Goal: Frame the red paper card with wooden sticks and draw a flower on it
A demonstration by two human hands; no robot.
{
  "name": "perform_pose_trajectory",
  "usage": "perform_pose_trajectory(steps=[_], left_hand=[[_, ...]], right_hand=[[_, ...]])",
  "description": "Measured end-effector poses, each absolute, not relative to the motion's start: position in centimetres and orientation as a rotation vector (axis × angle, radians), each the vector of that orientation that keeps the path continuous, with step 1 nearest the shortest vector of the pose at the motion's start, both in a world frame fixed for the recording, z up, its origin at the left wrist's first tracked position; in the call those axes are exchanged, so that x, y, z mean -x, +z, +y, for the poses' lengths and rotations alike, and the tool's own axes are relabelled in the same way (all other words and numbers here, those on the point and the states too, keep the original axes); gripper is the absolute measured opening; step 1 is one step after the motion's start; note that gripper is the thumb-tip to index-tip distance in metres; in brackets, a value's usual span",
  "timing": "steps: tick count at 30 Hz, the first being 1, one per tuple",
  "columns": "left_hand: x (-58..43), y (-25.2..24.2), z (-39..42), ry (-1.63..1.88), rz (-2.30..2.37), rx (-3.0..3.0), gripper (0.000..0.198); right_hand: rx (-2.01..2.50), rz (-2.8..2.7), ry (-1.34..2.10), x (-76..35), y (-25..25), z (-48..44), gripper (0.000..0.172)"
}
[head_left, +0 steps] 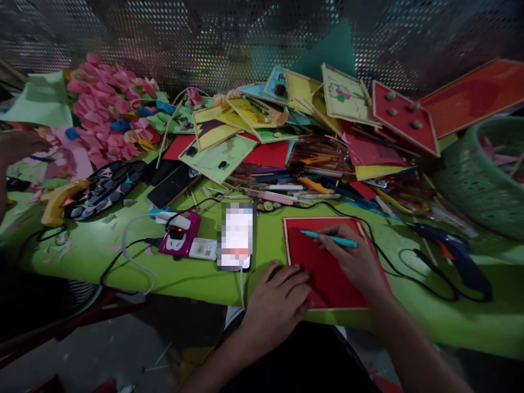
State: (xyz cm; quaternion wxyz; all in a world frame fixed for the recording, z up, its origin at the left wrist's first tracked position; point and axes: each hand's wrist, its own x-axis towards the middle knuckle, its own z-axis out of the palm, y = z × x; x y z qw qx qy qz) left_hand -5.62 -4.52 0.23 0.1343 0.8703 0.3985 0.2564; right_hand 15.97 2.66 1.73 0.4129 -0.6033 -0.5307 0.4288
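Observation:
A red square board with a thin pale wooden frame [327, 273] lies on the green table before me. My right hand [347, 256] grips a turquoise pen [338, 238], its tip pointing left over the upper part of the red surface. My left hand [282, 297] rests palm down across the board's lower left edge, fingers spread and holding nothing. Left of the board a phone with a lit, blurred screen [235, 237] lies face up, a white cable at its lower end.
A purple power strip [180, 234] with plugs and cables sits left of the phone. A blue glue gun [458, 256] and its cord lie at right, below a green basket [478, 180]. Framed pictures [221, 155] and pink paper petals [102, 109] pile up behind. Another person's hand [20, 147] shows far left.

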Motion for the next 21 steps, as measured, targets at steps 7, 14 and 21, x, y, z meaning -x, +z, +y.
perform_pose_trajectory(steps=[7, 14, 21], left_hand=[[5.62, 0.22, -4.52, 0.737, 1.154, -2.524, 0.021], [5.66, 0.27, -4.50, 0.751, 1.155, -2.511, 0.021], [5.66, 0.32, -4.57, 0.744, 1.158, -2.510, 0.020]], right_hand=[[1.530, -1.371, 1.077, -16.23, 1.33, 2.57, 0.024], [1.539, -1.375, 1.092, -16.28, 1.45, 2.56, 0.024], [1.557, -1.373, 1.094, -16.30, 1.64, 2.64, 0.023]])
